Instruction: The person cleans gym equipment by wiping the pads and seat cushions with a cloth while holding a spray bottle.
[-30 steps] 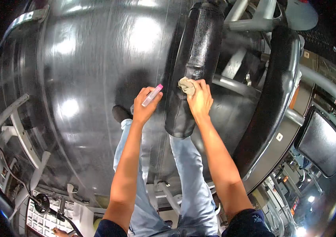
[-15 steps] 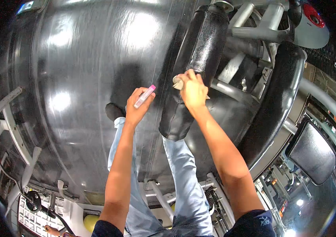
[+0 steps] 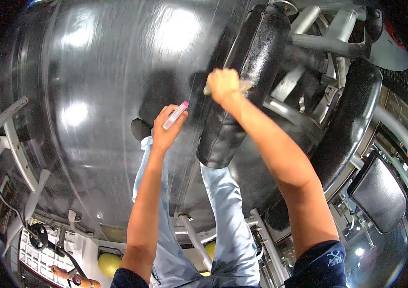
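My left hand (image 3: 165,128) is closed around a slim translucent bottle (image 3: 174,116) with a pink cap, held above the dark floor beside the bench. In my right hand (image 3: 225,84) is a bunched beige cloth (image 3: 246,86), whose edges stick out on both sides of the fist. That hand lies over the left edge of a long black padded bench cushion (image 3: 221,137). Motion blurs its fingers a little, and the cloth's contact with the cushion is partly hidden under the hand.
A second black pad (image 3: 353,120) and grey metal frame tubes (image 3: 290,113) stand to the right. At the left is a grey metal frame (image 3: 19,144). A yellow ball (image 3: 110,264) sits at the lower left. My legs (image 3: 221,201) straddle the bench end.
My right hand has moved up and to the left across the cushion with the cloth. The left hand with the bottle has barely moved. The view has shifted slightly.
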The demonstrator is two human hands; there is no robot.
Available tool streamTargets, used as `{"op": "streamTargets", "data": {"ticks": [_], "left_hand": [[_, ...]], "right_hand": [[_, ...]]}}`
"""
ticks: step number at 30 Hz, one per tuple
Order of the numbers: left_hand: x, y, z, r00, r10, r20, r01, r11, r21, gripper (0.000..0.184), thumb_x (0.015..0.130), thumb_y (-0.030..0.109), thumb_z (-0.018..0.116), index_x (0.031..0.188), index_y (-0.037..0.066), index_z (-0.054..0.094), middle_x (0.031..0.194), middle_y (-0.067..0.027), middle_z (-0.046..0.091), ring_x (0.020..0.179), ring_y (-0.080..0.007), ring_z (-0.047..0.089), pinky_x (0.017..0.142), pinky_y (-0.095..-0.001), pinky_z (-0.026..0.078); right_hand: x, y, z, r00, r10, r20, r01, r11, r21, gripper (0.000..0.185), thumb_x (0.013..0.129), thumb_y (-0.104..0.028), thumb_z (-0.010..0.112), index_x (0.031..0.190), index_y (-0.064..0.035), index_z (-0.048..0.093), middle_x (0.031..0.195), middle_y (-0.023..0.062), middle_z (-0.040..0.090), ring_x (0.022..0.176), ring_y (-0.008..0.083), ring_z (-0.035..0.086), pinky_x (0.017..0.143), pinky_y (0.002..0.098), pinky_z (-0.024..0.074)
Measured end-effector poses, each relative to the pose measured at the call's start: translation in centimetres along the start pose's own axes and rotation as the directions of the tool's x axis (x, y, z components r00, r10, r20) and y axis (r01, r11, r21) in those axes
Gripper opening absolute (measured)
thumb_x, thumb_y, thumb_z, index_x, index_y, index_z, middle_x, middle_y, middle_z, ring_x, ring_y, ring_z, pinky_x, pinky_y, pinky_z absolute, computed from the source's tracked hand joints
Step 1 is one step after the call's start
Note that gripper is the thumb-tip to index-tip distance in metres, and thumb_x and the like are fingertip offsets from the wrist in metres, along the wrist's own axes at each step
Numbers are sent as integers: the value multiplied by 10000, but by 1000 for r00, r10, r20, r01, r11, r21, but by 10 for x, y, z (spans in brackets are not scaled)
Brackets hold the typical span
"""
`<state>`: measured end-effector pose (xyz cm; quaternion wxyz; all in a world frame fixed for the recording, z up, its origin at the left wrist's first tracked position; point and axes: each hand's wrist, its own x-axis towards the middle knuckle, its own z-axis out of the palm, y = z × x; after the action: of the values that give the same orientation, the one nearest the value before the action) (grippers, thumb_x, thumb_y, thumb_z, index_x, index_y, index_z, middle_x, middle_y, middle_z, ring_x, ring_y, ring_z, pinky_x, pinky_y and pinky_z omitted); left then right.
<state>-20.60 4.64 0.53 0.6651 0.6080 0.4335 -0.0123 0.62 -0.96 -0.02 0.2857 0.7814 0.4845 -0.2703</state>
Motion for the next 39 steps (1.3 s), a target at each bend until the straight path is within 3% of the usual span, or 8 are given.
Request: {"op": "streamTargets", "data": {"ticks": [5,11,17,20,24,28,30,39], "left_hand": [[-4,-12,-10,1000,18,-17,-18,999,39,126,892,152,740,956,58,685,850,-36,627,780,-127,605,729,-281,466],[-7,-10,-21,998,-48,42,45,996,80,131,892,168,738,944,63,679,853,-38,632,797,-135,595,750,-281,460],[0,-23,-29,998,-63,2,63,996,64,118,897,170,734,939,72,683,819,-16,608,773,-117,567,725,-269,442],[-4,-8,-33,985,-167,43,167,986,13,115,908,168,726,939,64,685,821,-9,610,772,-101,566,710,-268,439],[-8,-14,-34,999,3,42,-5,999,54,119,908,169,729,925,61,679,798,22,592,674,-62,524,614,-251,405],[-11,-6,-41,995,-18,98,13,999,52,132,910,183,735,919,65,677,788,47,578,665,-42,498,595,-242,386],[-12,4,-47,979,-170,112,171,985,6,141,919,201,735,924,72,678,791,56,571,707,-40,496,628,-239,392],[-19,9,-42,991,-113,71,103,986,131,176,933,249,733,942,81,682,771,75,540,713,-34,477,635,-234,380]], "right_hand": [[-12,-40,33,969,-214,120,228,967,-117,186,892,-216,645,1004,-212,794,1043,-24,766,993,212,730,726,399,571],[32,8,9,996,65,-64,-66,998,-15,168,878,-195,661,992,-181,784,1068,25,731,1031,232,691,774,348,570],[-2,-43,42,993,29,118,-40,994,98,131,849,-197,681,913,-178,794,1010,20,738,1000,219,694,762,346,565],[-42,-62,60,998,-43,41,42,999,6,126,816,-164,679,870,-143,791,995,23,723,983,230,686,735,352,575],[-56,-44,59,977,0,-214,48,974,222,129,810,-112,661,893,-103,760,1041,22,655,1046,252,621,703,378,601],[-55,0,35,864,304,-402,-108,891,441,172,812,-65,651,965,-109,716,1047,14,619,1041,274,593,693,414,614],[-64,3,34,853,366,-372,-140,847,513,186,828,-65,632,974,-138,721,1039,11,608,1024,272,595,716,403,612],[-150,-58,81,900,408,-155,-187,681,708,292,799,-39,665,1040,-195,715,1055,-26,587,1030,266,587,744,427,604]]}}
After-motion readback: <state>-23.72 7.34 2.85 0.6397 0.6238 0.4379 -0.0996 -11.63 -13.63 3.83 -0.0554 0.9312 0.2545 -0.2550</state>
